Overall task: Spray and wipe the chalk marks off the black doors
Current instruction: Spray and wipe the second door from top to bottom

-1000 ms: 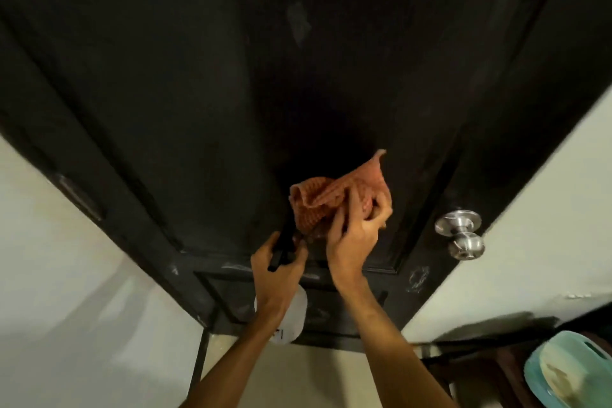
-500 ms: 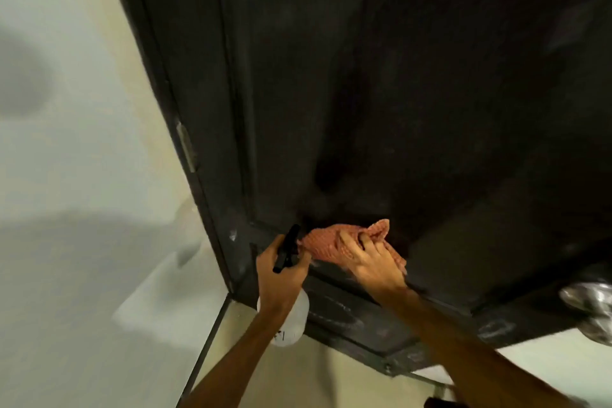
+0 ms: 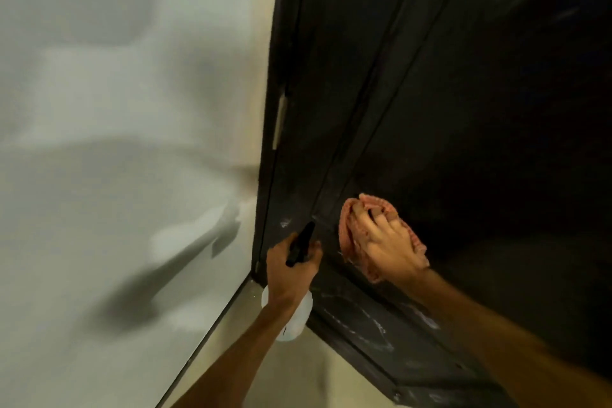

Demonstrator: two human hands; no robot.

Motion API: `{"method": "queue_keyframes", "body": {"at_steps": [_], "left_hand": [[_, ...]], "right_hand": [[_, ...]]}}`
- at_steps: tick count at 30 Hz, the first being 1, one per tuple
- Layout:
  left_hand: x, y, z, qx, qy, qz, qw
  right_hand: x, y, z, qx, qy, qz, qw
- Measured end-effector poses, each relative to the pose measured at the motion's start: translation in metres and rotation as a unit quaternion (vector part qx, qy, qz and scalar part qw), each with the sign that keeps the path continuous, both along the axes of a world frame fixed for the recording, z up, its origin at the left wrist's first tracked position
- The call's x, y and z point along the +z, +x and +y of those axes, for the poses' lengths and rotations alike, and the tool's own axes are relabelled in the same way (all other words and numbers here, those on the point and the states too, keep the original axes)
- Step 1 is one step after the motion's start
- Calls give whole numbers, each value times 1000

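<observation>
Single head-worn wide-angle view, pitched forward and down, frame tilted.
Camera sits close to the black door (image 3: 463,109), which fills the right side and leans across the frame. Pale wall (image 3: 116,109) takes the left, floor (image 3: 314,381) the near bottom. Both forearms enter from the near edge, with left hand (image 3: 291,272) gripping spray bottle (image 3: 298,318) and right hand (image 3: 387,242) flat on cloth (image 3: 347,235), low centre.

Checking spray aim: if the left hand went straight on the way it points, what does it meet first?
Likely the door, at its left stile just past the bottle nozzle; the cloth sits off that line. Depth unclear.
</observation>
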State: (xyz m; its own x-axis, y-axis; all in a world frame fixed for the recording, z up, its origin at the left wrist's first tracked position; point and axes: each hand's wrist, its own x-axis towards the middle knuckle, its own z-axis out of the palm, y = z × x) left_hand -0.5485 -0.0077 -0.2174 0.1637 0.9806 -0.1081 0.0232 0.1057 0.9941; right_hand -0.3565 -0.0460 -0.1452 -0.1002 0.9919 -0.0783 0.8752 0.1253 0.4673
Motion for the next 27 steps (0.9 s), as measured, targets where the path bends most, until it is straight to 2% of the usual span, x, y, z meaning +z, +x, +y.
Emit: {"method": "queue_keyframes", "body": {"at_steps": [2,5,9,10,13,14,16,18,19,21,24,25,27], "left_hand": [[-8,-9,9,2,5,5,1000],[-23,-21,19,-12,3,-7,1000],[-35,-31,36,9,32,9,999],[-40,-32,42,14,36,10,999],[-47,-38,58,17,48,-1,999],[-50,-39,63,19,54,-5,998],[-59,-43,74,19,65,-13,998],[-67,-49,82,14,70,-19,997],[-70,-52,85,11,78,-24,997],[-77,-58,91,4,92,-26,995],[-83,-64,97,3,98,-23,995],[-86,-64,100,4,95,-21,995],[-90,-65,100,-5,79,-16,997]], "right_hand": [[5,-11,26,-17,51,-56,997],[-32,-24,41,-3,-66,-57,996],[-55,-31,54,75,-82,-93,989],[-51,-32,65,96,-56,-110,988],[-30,-40,108,60,158,-125,978],[-42,-40,117,52,175,-118,976],[-82,-50,121,54,72,-93,992],[-117,-61,120,89,-43,-100,990],[-125,-62,123,92,-50,-87,991],[-122,-70,137,84,13,-21,996],[-115,-72,160,65,105,-130,984],[-120,-70,161,69,101,-149,981],[-135,-74,148,72,-4,-182,981]]}}
